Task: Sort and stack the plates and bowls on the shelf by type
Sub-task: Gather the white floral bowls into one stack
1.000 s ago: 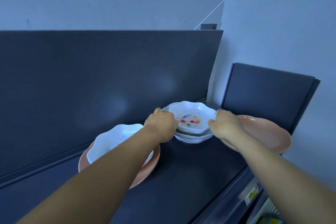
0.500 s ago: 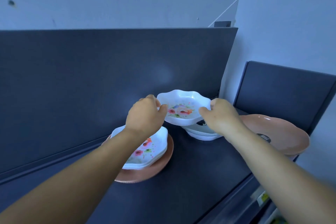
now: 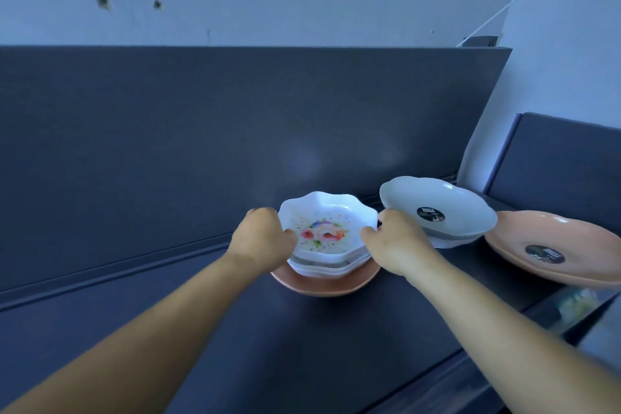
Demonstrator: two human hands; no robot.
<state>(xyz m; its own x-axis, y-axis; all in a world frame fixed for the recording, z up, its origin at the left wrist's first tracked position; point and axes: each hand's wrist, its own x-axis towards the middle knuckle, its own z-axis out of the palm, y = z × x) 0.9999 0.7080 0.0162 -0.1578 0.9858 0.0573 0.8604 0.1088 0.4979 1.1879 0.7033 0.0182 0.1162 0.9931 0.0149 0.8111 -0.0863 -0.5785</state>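
At frame centre, left hand [image 3: 263, 239] and right hand [image 3: 395, 244] curl their fingers onto opposite rims of the floral bowl [image 3: 327, 228], nested on another white bowl atop a pink plate [image 3: 322, 286]. Right of it: grey plates [image 3: 443, 212], second pink plate [image 3: 554, 249], dark shelf [image 3: 302, 346].

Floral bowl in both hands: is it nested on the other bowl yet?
Nested: the floral bowl sits level inside the white bowl on the pink plate, both hands gripping its rim.

The floral bowl [image 3: 327, 228] between the grips looks glossy and smooth — plastic-like. The pink plate [image 3: 551, 249] shines too. The shelf [image 3: 302, 346] is matt and dark.
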